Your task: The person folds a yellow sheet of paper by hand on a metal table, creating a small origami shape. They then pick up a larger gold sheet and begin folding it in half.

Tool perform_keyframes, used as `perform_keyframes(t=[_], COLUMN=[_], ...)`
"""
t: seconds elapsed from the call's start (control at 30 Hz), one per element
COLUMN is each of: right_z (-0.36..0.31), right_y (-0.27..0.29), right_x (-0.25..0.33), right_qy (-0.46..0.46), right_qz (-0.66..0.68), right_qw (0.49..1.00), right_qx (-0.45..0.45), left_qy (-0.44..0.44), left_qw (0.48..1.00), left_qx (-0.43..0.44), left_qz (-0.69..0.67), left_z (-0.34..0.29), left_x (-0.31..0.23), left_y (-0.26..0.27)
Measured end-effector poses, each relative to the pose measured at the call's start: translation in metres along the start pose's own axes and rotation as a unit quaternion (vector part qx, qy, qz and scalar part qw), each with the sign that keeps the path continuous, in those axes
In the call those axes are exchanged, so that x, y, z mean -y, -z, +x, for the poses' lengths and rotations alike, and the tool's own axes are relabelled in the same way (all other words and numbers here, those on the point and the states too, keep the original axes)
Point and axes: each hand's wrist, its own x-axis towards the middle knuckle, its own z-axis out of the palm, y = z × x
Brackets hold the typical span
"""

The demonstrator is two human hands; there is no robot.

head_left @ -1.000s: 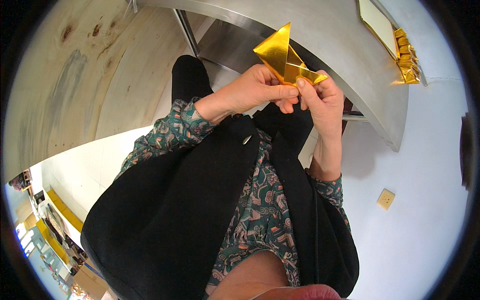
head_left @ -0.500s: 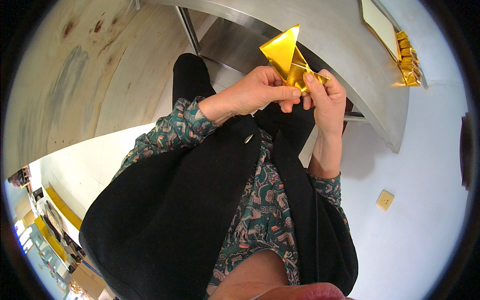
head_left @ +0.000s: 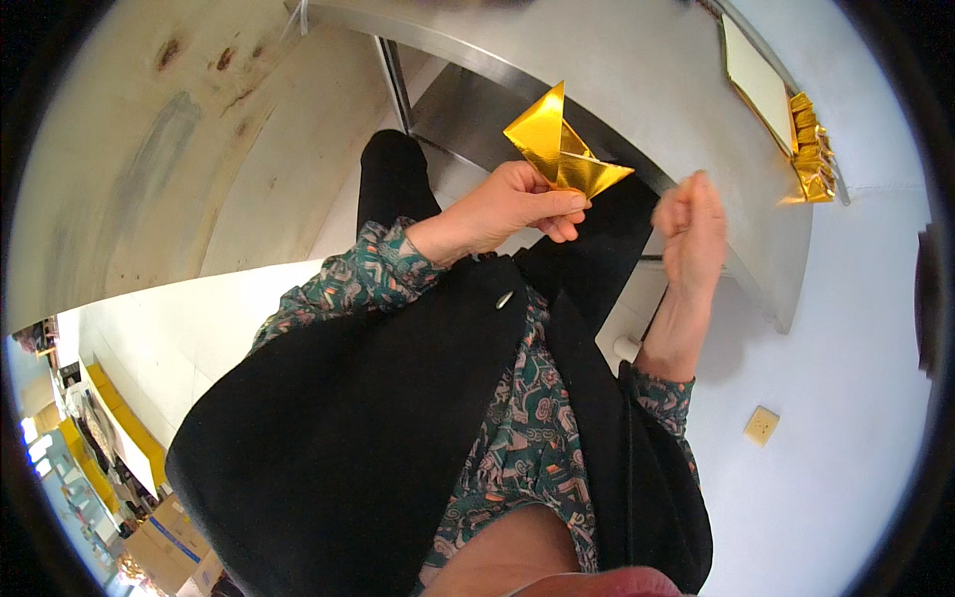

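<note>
A folded piece of shiny gold foil paper [head_left: 542, 134] is held up in front of me, over the near edge of the metal table. Two pointed flaps stick out of it, one upward and one to the right. My left hand [head_left: 507, 207] pinches its lower end between thumb and fingers. My right hand [head_left: 691, 227] is off to the right, apart from the paper and a little blurred. Its fingers are curled together, and nothing shows in them.
On the right of the metal table [head_left: 686, 99] lie a pale flat board [head_left: 761, 80] and a row of folded gold paper pieces [head_left: 813, 149]. A wooden surface [head_left: 129, 179] spans the left. A wall with a socket [head_left: 762, 425] stands at right; cardboard boxes [head_left: 164, 545] sit at lower left.
My right hand has let go of the gold paper and moved away to the right. The paper stays in my left hand, and its right flap now shows fully. The view has shifted slightly.
</note>
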Motion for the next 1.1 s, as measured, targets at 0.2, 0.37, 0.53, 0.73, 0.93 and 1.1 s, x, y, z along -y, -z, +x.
perform_keyframes(t=[0.2, 0.37, 0.53, 0.73, 0.93, 1.1], right_z=[0.007, 0.065, 0.114, 0.105, 0.072, 0.069], right_y=[-0.027, -0.004, 0.023, 0.026, 0.015, 0.013], right_x=[-0.031, 0.008, 0.032, 0.013, -0.006, -0.002], right_qy=[0.029, -0.046, -0.135, 0.089, 0.280, 0.242], right_qz=[-0.133, -0.184, -0.336, -0.545, -0.628, -0.673], right_qw=[0.986, 0.981, 0.929, 0.834, 0.712, 0.673], right_qx=[0.095, 0.046, 0.075, -0.003, 0.142, 0.189], left_qy=[-0.010, 0.019, -0.282, -0.422, -0.363, -0.332], left_qw=[0.997, 0.986, 0.840, 0.587, 0.524, 0.527], left_qx=[-0.027, -0.034, -0.097, -0.019, 0.047, 0.063], left_qz=[0.068, 0.160, 0.454, 0.691, 0.769, 0.779], left_z=[0.025, 0.036, 0.062, 0.112, 0.118, 0.113], left_x=[-0.017, -0.059, -0.080, -0.080, -0.081, -0.084], left_y=[-0.015, -0.010, 0.004, 0.016, 0.034, 0.039])
